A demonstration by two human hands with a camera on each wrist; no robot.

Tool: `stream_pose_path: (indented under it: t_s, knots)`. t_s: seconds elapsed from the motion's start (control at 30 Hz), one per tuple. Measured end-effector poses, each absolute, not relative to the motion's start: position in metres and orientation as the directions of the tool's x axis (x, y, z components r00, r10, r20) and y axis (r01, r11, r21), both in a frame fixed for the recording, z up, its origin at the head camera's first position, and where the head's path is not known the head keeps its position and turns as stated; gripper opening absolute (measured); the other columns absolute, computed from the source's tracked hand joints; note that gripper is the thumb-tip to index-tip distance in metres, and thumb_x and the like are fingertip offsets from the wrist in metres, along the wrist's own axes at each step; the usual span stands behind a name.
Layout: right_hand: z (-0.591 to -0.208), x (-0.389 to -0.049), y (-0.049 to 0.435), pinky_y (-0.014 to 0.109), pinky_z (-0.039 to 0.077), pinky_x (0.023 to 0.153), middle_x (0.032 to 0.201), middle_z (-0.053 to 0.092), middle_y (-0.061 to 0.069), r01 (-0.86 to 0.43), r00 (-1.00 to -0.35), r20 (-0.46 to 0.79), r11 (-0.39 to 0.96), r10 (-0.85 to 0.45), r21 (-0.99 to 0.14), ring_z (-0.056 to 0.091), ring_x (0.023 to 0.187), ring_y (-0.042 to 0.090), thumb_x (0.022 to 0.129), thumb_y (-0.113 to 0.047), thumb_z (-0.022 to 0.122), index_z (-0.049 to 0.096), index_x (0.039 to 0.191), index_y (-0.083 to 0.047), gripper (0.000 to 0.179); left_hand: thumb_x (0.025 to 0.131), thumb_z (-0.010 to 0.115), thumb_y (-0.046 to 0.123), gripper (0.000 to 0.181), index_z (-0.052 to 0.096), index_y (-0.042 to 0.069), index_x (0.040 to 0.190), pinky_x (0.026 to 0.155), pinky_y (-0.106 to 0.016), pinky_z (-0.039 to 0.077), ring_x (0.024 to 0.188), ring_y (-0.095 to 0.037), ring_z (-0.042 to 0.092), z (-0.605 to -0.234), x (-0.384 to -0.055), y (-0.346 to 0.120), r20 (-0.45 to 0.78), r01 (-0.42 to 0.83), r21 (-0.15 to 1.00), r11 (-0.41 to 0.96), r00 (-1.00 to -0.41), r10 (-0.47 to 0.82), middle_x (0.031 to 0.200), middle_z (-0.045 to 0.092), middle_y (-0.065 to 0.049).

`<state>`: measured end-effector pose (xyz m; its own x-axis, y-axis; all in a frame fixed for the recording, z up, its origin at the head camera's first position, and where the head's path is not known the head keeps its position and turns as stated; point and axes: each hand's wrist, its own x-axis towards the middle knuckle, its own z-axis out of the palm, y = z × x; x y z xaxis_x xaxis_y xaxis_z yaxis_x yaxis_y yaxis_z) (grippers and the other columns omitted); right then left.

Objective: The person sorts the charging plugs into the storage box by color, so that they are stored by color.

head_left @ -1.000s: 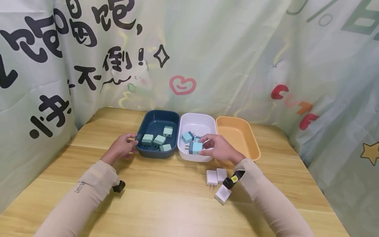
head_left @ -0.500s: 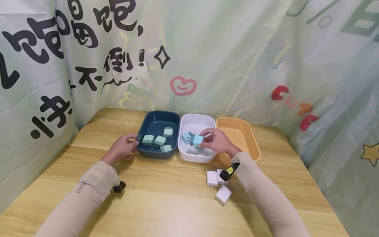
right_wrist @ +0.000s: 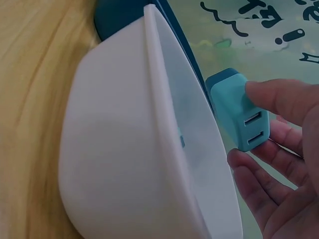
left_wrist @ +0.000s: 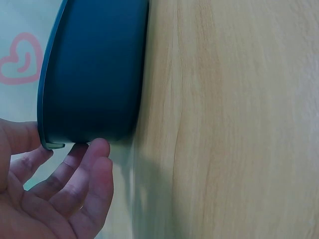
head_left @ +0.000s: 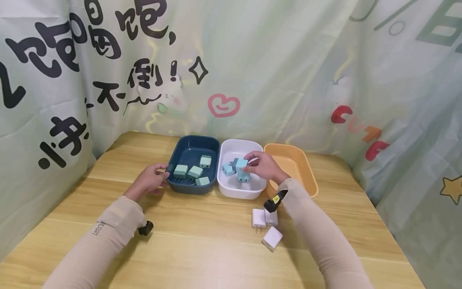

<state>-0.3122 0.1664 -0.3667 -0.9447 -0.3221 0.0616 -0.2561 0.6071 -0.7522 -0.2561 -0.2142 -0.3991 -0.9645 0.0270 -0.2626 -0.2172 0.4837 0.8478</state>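
Note:
Above the white bin (head_left: 239, 192), my right hand (head_left: 265, 165) pinches a blue USB wall charger (right_wrist: 239, 112) between thumb and fingers. Its two USB ports face the camera in the right wrist view. Two more blue chargers lie in the white bin, one (head_left: 228, 169) at its left and one (head_left: 243, 177) just below the held charger, partly hidden. My left hand (head_left: 149, 179) holds the near left edge of the dark blue bin (left_wrist: 94, 74), thumb at the rim and fingers against its end. Several pale green chargers (head_left: 195, 172) lie inside the dark blue bin.
An orange bin (head_left: 310, 176) stands against the white bin's right side, partly behind my right hand. Three white chargers (head_left: 258, 218) lie on the wooden table (head_left: 202, 245) in front of the bins. A printed curtain (head_left: 274, 80) hangs behind the table.
My right hand has risen slightly away from me with the blue charger, turning it so more of the charger beneath shows. My left hand stays at the dark blue bin.

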Motion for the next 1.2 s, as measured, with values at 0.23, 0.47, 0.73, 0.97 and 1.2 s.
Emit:
stream_pose_path:
  t_s: [0.23,0.47,0.73,0.97,1.2]
  knots:
    - [-0.367,-0.321,0.166,0.042,0.05,0.085,0.108,0.063,0.01,-0.218,-0.954,0.025,0.632,-0.3,-0.744,0.062,0.099,0.027,0.083,-0.022,0.078,0.065,0.112,-0.007,0.035,0.104,0.046,0.017,0.05,0.032,0.007,0.15,0.071,-0.04,0.056,0.108,-0.036,0.061,-0.401,-0.255,-0.214,-0.282,-0.238,0.842,0.484,-0.959,0.018,0.139,0.045,-0.028]
    - [-0.358,-0.327,0.163,0.042,0.048,0.086,0.111,0.061,0.011,-0.195,-0.967,0.034,0.648,-0.252,-0.737,0.058,0.1,0.029,0.085,-0.022,0.076,0.064,0.111,-0.008,0.032,0.104,0.046,0.018,0.049,0.032,0.006,0.15,0.07,-0.039,0.056,0.109,-0.037,0.06,-0.4,-0.259,-0.214,-0.261,-0.216,0.852,0.477,-0.965,0.029,0.139,0.044,-0.029]
    - [-0.36,-0.338,0.164,0.042,0.048,0.089,0.114,0.06,0.01,-0.168,-0.976,0.031,0.655,-0.215,-0.736,0.055,0.103,0.029,0.086,-0.024,0.076,0.063,0.113,-0.009,0.034,0.104,0.045,0.017,0.048,0.033,0.006,0.149,0.07,-0.04,0.056,0.109,-0.037,0.06,-0.399,-0.26,-0.212,-0.258,-0.215,0.855,0.472,-0.966,0.027,0.139,0.044,-0.029]
    - [-0.361,-0.347,0.163,0.042,0.047,0.091,0.116,0.06,0.009,-0.129,-0.981,-0.004,0.659,-0.196,-0.741,0.053,0.108,0.028,0.086,-0.025,0.075,0.062,0.115,-0.01,0.035,0.104,0.044,0.017,0.048,0.033,0.006,0.15,0.071,-0.04,0.056,0.108,-0.036,0.061,-0.398,-0.259,-0.211,-0.267,-0.227,0.848,0.48,-0.964,0.016,0.138,0.045,-0.029]
    - [-0.365,-0.353,0.16,0.042,0.047,0.092,0.118,0.059,0.01,-0.084,-0.983,-0.046,0.655,-0.178,-0.751,0.053,0.108,0.029,0.087,-0.024,0.074,0.061,0.116,-0.01,0.035,0.104,0.045,0.017,0.047,0.034,0.006,0.148,0.07,-0.039,0.055,0.106,-0.035,0.061,-0.399,-0.257,-0.212,-0.262,-0.221,0.85,0.479,-0.965,0.02,0.137,0.045,-0.029]
